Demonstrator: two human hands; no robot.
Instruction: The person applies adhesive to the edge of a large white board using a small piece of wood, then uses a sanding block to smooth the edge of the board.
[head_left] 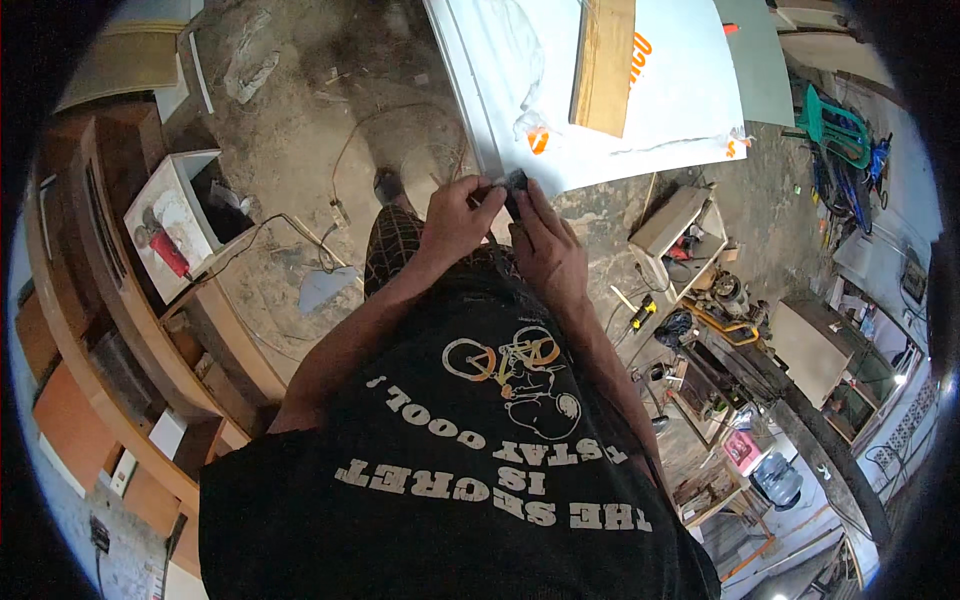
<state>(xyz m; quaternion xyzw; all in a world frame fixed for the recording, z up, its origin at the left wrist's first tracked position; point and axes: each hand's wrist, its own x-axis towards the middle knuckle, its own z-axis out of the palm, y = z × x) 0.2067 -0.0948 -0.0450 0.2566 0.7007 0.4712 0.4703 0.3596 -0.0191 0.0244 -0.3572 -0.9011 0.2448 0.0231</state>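
Observation:
Both of my hands meet in front of my waist, close to the near left corner of a white board [680, 90] wrapped in thin film with orange print. A small black object [515, 186] sits between my fingertips; its kind is too small to make out. My right hand [552, 245] has its fingers closed along the black object. Thumb and index finger of my left hand [458, 220] are pinched together beside it, and whatever lies in that pinch is hidden. On the board lies a wooden plank [603, 70].
A red power tool [168, 252] rests on a white cabinet box [150, 205] at left, near long wooden frames [110, 270]. Cords [270, 222] cross the floor. At right are an open box of tools [665, 225], a yellow-black tool [642, 313] and a green plastic chair [835, 125].

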